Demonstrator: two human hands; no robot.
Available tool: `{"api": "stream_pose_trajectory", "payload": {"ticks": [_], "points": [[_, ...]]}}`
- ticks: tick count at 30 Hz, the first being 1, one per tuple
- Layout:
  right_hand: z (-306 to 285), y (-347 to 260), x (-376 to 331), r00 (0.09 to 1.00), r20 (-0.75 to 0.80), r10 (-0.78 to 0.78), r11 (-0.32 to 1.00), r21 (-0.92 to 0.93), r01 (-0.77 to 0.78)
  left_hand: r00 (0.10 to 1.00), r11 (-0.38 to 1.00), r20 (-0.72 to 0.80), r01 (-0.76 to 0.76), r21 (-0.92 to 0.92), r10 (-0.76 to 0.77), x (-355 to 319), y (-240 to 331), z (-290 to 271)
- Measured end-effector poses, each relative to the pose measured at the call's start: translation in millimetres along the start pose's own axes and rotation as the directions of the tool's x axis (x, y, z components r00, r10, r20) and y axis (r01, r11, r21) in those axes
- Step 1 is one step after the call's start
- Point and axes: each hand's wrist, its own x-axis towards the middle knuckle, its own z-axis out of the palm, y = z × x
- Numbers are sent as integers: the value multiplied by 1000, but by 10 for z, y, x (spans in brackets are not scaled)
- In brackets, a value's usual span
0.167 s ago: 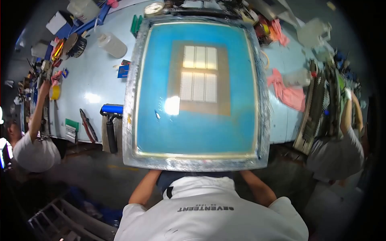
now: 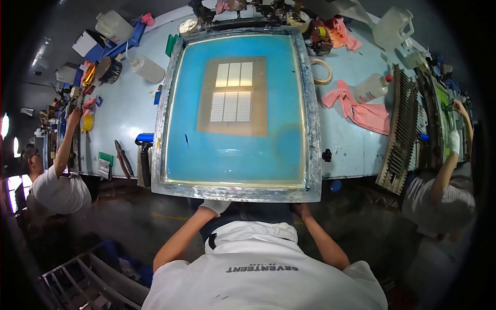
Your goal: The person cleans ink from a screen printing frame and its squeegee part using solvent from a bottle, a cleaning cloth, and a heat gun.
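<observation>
A large screen-printing frame (image 2: pixel 235 194) with a metal rim and blue mesh (image 2: pixel 237 160) lies before me, its near rim jutting past the bench edge. A brown patch in the mesh holds two rows of pale rectangular panels (image 2: pixel 231 107). Just under the near rim, left of its middle, is my left hand (image 2: pixel 216 206) in a white glove; its fingers are hidden below the rim. My right hand (image 2: pixel 301 209) meets the same rim further right, mostly covered by the frame. The grip of either hand cannot be made out.
Left of the frame are a blue roller (image 2: pixel 145 138), pliers (image 2: pixel 124 159) and a squeeze bottle (image 2: pixel 147 68). To the right lie a tape roll (image 2: pixel 321 71), pink cloth (image 2: pixel 356 108), clear bottle (image 2: pixel 373 88) and toothed rack (image 2: pixel 398 129). People work at both sides (image 2: pixel 59 191) (image 2: pixel 439 191).
The frame has shifted left relative to the bench and looks smaller, so the tape roll and a black knob now show at its right. More of my gloved left hand is visible.
</observation>
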Motion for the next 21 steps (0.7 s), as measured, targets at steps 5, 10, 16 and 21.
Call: {"api": "stream_pose_trajectory", "payload": {"ticks": [5,10,16,21], "points": [[343,-385,-341,994,-103,48,943,-322,-79,904,970,380,-237,56,198,-611,1501,-1425],[670,-1043,-690,938,-84,-337,776,-589,226,919,959,382,21,-284,93,-647,2400,-2619],[708,-1873,-1442,978,-24,-205,817,-554,158,974,981,-136,-189,-44,182,74,1928,-3263],[823,-2432,-1883,988,-133,-73,992,-113,58,967,977,-182,-197,-86,179,622,1222,-3576]]}}
